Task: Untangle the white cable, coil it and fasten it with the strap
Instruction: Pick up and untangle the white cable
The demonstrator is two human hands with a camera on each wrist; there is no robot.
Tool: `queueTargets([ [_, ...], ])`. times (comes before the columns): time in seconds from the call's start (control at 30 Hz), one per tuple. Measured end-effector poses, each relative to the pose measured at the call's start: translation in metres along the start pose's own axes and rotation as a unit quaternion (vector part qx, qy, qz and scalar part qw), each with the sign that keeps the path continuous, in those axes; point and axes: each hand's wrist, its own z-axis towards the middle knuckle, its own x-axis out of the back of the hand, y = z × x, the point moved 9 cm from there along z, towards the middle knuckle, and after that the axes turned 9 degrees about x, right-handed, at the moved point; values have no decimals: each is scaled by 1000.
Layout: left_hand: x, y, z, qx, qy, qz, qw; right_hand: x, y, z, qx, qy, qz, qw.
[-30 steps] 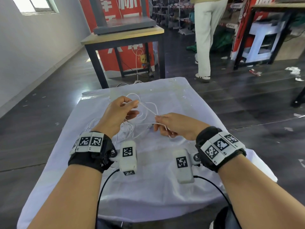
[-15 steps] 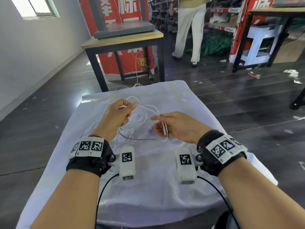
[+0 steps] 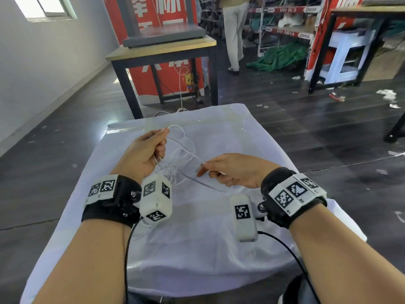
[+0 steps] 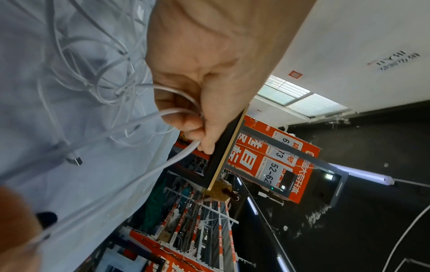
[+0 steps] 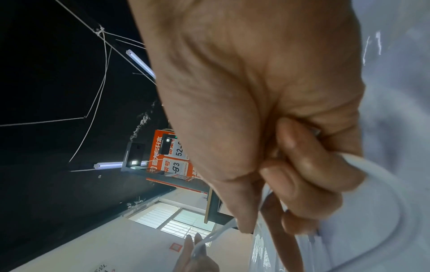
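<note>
the left hand [image 3: 140,154] has gone up and back since a moment ago, its grip pinching the white cable [image 3: 186,148]. the right hand [image 3: 236,170] grasps the plug end. one length now runs tight above the desk [image 3: 197,249], but the knot looks unsolved.

strap not discernible; white cable [image 3: 186,148] blurs inside right hand [image 5: 291,147].

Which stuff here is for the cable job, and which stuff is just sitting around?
For the job: white cable, pinched by the left hand and the right hand; no strap is visible.

Just there: white cloth, wooden table, green sheet, paper scraps.
</note>
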Motion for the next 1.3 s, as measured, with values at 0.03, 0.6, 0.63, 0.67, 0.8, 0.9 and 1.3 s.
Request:
queueTargets([
  [0.03, 1, -2, 1, 13, 0, -3, 1000, 0, 2, 0, -5, 4, -12, 1000],
  [0.6, -18, 34, -11, -79, -17, 68, 994, -5, -7, 3, 69, -8, -88, 994],
  [0.63, -21, 35, -10, -69, -38, -1, 997, -4, -8, 4, 79, 8, -70, 994],
  [0.67, -23, 36, -11, -52, -64, -81, 993, -3, -10, 5, 91, 27, -41, 995],
  [0.8, -32, 41, -14, -4, -109, -298, 948, 3, -23, 10, 153, 85, 36, 984],
  [0.9, -38, 43, -16, 9, -111, -358, 927, -3, -31, 14, 187, 71, 102, 975],
  [1.3, -42, 28, -12, 58, -117, -421, 898, -29, -45, 23, 216, -17, 222, 951],
])
